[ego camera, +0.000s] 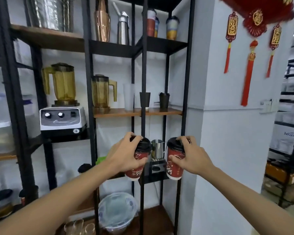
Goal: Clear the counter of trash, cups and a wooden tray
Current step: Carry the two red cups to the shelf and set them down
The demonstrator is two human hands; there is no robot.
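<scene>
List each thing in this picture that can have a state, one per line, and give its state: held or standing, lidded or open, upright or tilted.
Left hand: shut on the left red cup.
Right hand: shut on the right red cup.
Left red cup: black lid on, held, tilted.
Right red cup: black lid on, held, slightly tilted.
Steel pitcher: open, upright on shelf.
Blender jar: lidded, seated on its base.

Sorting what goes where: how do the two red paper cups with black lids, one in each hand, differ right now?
The red paper cup in the left hand tilts, its base swung toward the right; the red paper cup in the right hand stands nearly upright. The left cup overlaps a black shelf post; the right cup sits between posts. Both have black lids, the same pale branch print, and are gripped with fingers over the lid.
</scene>
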